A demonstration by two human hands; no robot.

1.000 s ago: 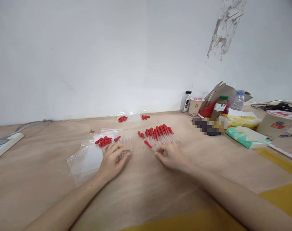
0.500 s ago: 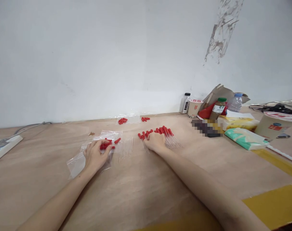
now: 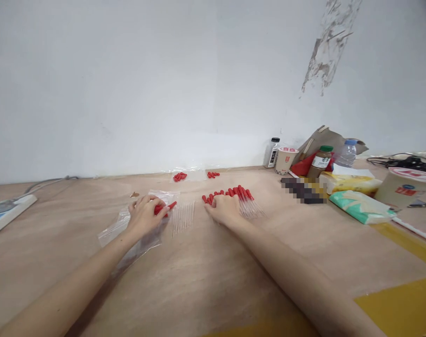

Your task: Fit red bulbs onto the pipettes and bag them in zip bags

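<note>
My left hand (image 3: 144, 216) rests on a heap of loose red rubber caps (image 3: 164, 208) lying on a clear plastic bag (image 3: 128, 229); its fingers curl over the caps, pinching one or more. Just right of it lies a row of bare clear glass tubes (image 3: 183, 216). My right hand (image 3: 226, 208) lies palm down, fingers bent, on a row of glass droppers with red caps (image 3: 241, 196), covering the left part of that row. Whether it grips one is hidden.
Two small groups of red caps (image 3: 179, 176) lie on plastic by the wall. At right stand bottles, a paper cup (image 3: 285, 159), tissue packs (image 3: 360, 206) and a big cup (image 3: 406, 187). A power strip (image 3: 7, 209) lies far left. Yellow tape marks the front right.
Both hands moved forward away from me: the left from the bare tubes onto the red cap heap, the right up onto the row of capped droppers.
</note>
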